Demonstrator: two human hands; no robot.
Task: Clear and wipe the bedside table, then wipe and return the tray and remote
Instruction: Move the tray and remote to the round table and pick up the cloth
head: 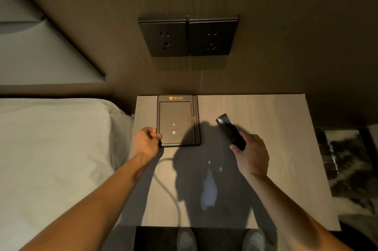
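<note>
Quick count of what's seen here. One bedside table (266, 169) is counted, with one dark tray (178, 121) lying on it near the back edge. One black remote (230, 131) is counted. Two hands are seen: one left hand (146, 142) and one right hand (252, 153). Two wall sockets (188, 38) are mounted side by side on the panel above. One bed (51, 148) is seen to the left. Two shoes (218, 238) are spotted at the bottom edge. Two small pale specks are visible on the tray, too small to tell what they are.
</note>
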